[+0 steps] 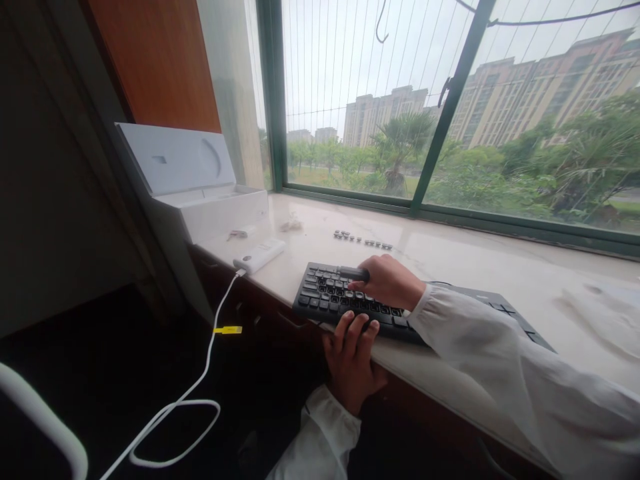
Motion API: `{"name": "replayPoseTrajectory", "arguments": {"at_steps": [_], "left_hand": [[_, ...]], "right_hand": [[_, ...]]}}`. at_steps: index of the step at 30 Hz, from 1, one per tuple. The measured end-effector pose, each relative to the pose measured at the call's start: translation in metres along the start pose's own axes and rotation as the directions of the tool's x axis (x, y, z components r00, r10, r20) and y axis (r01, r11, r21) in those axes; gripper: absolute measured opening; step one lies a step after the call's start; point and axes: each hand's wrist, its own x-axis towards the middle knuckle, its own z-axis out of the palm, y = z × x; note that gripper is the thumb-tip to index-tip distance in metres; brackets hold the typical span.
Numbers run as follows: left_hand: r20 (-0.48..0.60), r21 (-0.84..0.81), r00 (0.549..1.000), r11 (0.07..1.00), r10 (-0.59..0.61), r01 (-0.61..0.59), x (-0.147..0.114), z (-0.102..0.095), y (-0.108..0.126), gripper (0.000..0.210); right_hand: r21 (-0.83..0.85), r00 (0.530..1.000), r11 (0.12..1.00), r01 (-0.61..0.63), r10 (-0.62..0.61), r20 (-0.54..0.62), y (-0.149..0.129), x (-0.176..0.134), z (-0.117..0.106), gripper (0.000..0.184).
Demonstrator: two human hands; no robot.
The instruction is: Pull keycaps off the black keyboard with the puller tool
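Observation:
A black keyboard (320, 306) lies near the front edge of the sill; several of its keycaps are off, baring the key sockets in the middle rows. Above those rows, my right hand (395, 281) is closed around a short dark cylindrical tool (354, 273), whose working end I cannot make out. My left hand (353, 360) lies over the front edge of the keyboard, its fingers apart and their tips touching the edge. Loose keycaps (363, 241) stand in a broken row on the sill, beyond the keyboard.
To the left stands an open white box (220, 212). Near it are a white power bank (260, 256) with a white cable (216, 320) hanging off the edge, and a small metallic item (239, 234). Crumpled clear plastic (600, 313) lies at right. A window (350, 193) bounds the back.

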Motion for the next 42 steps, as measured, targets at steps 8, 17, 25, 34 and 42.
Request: {"name": "replayPoseTrajectory", "arguments": {"at_steps": [8,17,25,34,42], "left_hand": [[-0.024,-0.064,1.0,0.998,-0.008,0.007,0.002,-0.002,0.002,0.038],[-0.02,-0.045,1.0,0.999,-0.006,0.005,0.001,0.0,0.0,0.038],[-0.031,-0.053,0.999,0.998,-0.014,0.012,-0.001,0.002,0.0,0.037],[-0.031,-0.06,1.0,0.998,-0.007,0.005,0.001,0.0,0.0,0.036],[-0.034,-0.032,0.999,0.999,0.003,-0.004,0.0,0.002,-0.001,0.035]], "right_hand": [[0.224,0.993,0.972,0.074,-0.093,0.077,0.014,0.005,-0.011,0.028],[-0.083,0.999,0.996,-0.024,0.026,0.027,-0.002,0.0,0.004,0.034],[-0.154,0.996,0.985,-0.083,0.084,0.002,-0.019,-0.011,0.002,0.026],[-0.173,0.995,0.98,-0.099,0.099,-0.009,-0.025,-0.014,0.007,0.021],[-0.195,0.994,0.975,-0.104,0.106,0.001,-0.023,-0.014,0.0,0.029]]}}
